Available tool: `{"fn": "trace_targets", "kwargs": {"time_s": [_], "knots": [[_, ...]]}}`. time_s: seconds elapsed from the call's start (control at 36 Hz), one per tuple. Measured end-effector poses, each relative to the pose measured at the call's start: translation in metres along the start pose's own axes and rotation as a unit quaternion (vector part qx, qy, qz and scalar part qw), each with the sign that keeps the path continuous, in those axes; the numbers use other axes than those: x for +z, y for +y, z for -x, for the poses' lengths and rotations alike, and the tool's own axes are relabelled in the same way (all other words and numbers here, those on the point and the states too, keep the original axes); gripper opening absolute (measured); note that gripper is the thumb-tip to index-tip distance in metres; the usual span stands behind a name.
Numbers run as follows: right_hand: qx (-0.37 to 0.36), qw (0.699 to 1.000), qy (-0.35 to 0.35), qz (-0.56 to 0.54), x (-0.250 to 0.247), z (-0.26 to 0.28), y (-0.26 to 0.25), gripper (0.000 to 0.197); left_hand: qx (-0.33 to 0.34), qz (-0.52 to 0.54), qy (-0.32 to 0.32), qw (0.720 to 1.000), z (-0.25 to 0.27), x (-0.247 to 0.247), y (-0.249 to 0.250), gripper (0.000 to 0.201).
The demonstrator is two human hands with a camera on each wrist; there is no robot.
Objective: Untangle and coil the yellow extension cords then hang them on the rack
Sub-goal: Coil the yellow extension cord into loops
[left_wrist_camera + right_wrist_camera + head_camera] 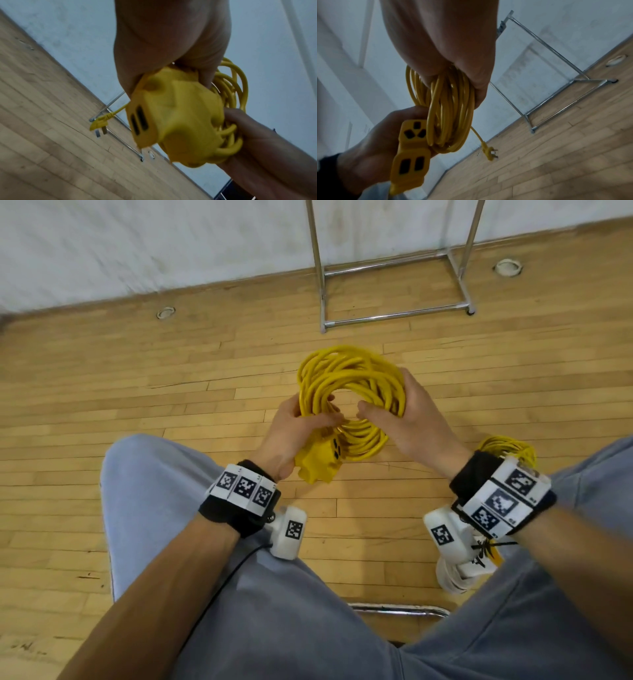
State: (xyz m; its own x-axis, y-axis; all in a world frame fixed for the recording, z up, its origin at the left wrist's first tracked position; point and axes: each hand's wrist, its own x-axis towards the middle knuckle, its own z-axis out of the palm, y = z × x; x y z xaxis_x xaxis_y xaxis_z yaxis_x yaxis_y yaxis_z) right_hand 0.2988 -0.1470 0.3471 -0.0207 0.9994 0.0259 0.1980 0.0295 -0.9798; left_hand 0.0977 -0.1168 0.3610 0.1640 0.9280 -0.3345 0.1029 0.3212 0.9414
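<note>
A coiled yellow extension cord [349,381] is held up above the wooden floor between both hands. My left hand [305,422] grips the coil's lower left together with its yellow socket block [322,463]. My right hand [397,412] wraps around the coil's right side, fingers through the middle. In the left wrist view the socket block [173,116] fills the palm and the plug [101,121] dangles free. In the right wrist view the coil [450,108] hangs from my right hand, the plug [489,151] below it. A second yellow coil [510,448] lies on the floor, partly hidden by my right wrist.
The chrome rack [394,316] stands ahead by the white wall, only its base and uprights in view. Two round floor covers [166,312] [508,266] sit in the floor. My knees in grey trousers, a white shoe [472,566] and a chrome chair bar [397,609] are below.
</note>
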Motion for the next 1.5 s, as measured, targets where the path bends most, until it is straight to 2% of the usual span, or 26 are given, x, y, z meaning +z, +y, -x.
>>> {"fn": "trace_targets", "kwargs": {"time_s": [0.08,0.14,0.33,0.39,0.44,0.5,0.53,0.58,0.64,0.67,0.72,0.78,0.83,0.86,0.89,0.92,0.97,1.0,1.06,1.17,1.22,1.28,1.33,1.42,1.44,1.5], "knots": [[0.032,0.999,-0.034,-0.027,0.001,0.001,0.007,0.049,0.029,-0.041,0.042,0.998,0.000,0.004,-0.002,0.023],[0.045,0.997,-0.045,-0.052,0.001,0.000,0.009,0.051,0.039,-0.070,0.052,0.995,0.001,0.003,-0.001,0.021],[0.102,0.971,-0.145,-0.158,-0.004,0.001,0.012,0.048,0.060,-0.118,-0.005,0.991,0.010,-0.013,0.011,0.031],[0.113,0.943,-0.224,-0.220,-0.010,0.001,0.007,0.060,0.063,-0.108,-0.026,0.992,0.013,-0.019,0.015,0.026],[0.126,0.908,-0.272,-0.294,-0.020,-0.005,0.003,0.087,0.059,-0.093,-0.048,0.993,0.017,-0.025,0.017,0.024],[0.165,0.894,-0.205,-0.361,-0.028,-0.017,0.006,0.091,0.059,-0.086,-0.076,0.992,0.020,-0.029,0.015,0.023],[0.183,0.902,-0.155,-0.360,-0.030,-0.025,0.011,0.086,0.057,-0.090,-0.094,0.990,0.021,-0.031,0.013,0.021],[0.174,0.943,-0.122,-0.257,-0.025,-0.035,0.019,0.067,0.046,-0.105,-0.132,0.985,0.022,-0.032,0.008,0.022],[0.134,0.973,-0.171,-0.073,-0.014,-0.036,0.030,0.057,0.028,-0.122,-0.169,0.978,0.027,-0.031,0.005,0.030],[0.106,0.971,-0.214,0.018,-0.009,-0.035,0.035,0.061,0.023,-0.136,-0.187,0.973,0.029,-0.029,0.003,0.038],[0.065,0.940,-0.295,0.157,-0.002,-0.027,0.050,0.079,0.021,-0.173,-0.220,0.960,0.034,-0.024,0.000,0.049],[0.086,0.913,-0.337,0.214,0.003,-0.019,0.060,0.072,0.014,-0.203,-0.238,0.950,0.038,-0.021,-0.004,0.051],[0.101,0.904,-0.351,0.222,0.006,-0.016,0.060,0.058,0.005,-0.224,-0.243,0.944,0.039,-0.021,-0.009,0.053],[0.094,0.909,-0.352,0.201,0.008,-0.019,0.060,0.044,0.003,-0.231,-0.240,0.943,0.039,-0.021,-0.010,0.048],[0.081,0.915,-0.349,0.184,0.007,-0.021,0.054,0.019,0.000,-0.232,-0.233,0.944,0.039,-0.023,-0.011,0.041],[0.083,0.919,-0.349,0.165,0.005,-0.024,0.044,0.017,-0.005,-0.228,-0.224,0.948,0.039,-0.025,-0.012,0.034],[0.057,0.928,-0.300,0.212,-0.007,-0.034,0.043,0.061,-0.014,-0.220,-0.200,0.955,0.037,-0.028,-0.011,0.026],[0.022,0.926,-0.272,0.261,-0.011,-0.040,0.035,0.070,-0.017,-0.219,-0.182,0.959,0.035,-0.030,-0.012,0.025],[0.011,0.927,-0.229,0.297,-0.027,-0.051,0.029,0.050,-0.017,-0.211,-0.139,0.967,0.030,-0.033,-0.015,0.023],[0.010,0.949,-0.210,0.233,-0.039,-0.057,0.014,0.027,-0.027,-0.160,-0.048,0.986,0.020,-0.034,-0.018,0.019],[0.018,0.957,-0.206,0.206,-0.032,-0.053,0.013,0.028,-0.046,-0.117,-0.024,0.992,0.015,-0.035,-0.016,0.018],[0.036,0.968,-0.187,0.161,-0.022,-0.045,0.012,0.036,-0.062,-0.055,-0.010,0.997,0.012,-0.035,-0.012,0.021],[0.070,0.978,-0.166,0.103,-0.012,-0.037,0.008,0.054,-0.075,-0.006,0.005,0.997,0.009,-0.035,-0.010,0.030],[0.086,0.976,-0.192,0.060,-0.001,-0.023,-0.004,0.081,-0.080,0.051,0.007,0.995,0.005,-0.033,-0.009,0.021],[0.072,0.975,-0.206,0.049,0.002,-0.019,-0.009,0.084,-0.082,0.064,0.007,0.995,0.004,-0.032,-0.009,0.019],[0.045,0.974,-0.221,0.005,0.003,-0.011,-0.016,0.063,-0.078,0.071,0.011,0.994,0.002,-0.032,-0.009,0.019]]}}
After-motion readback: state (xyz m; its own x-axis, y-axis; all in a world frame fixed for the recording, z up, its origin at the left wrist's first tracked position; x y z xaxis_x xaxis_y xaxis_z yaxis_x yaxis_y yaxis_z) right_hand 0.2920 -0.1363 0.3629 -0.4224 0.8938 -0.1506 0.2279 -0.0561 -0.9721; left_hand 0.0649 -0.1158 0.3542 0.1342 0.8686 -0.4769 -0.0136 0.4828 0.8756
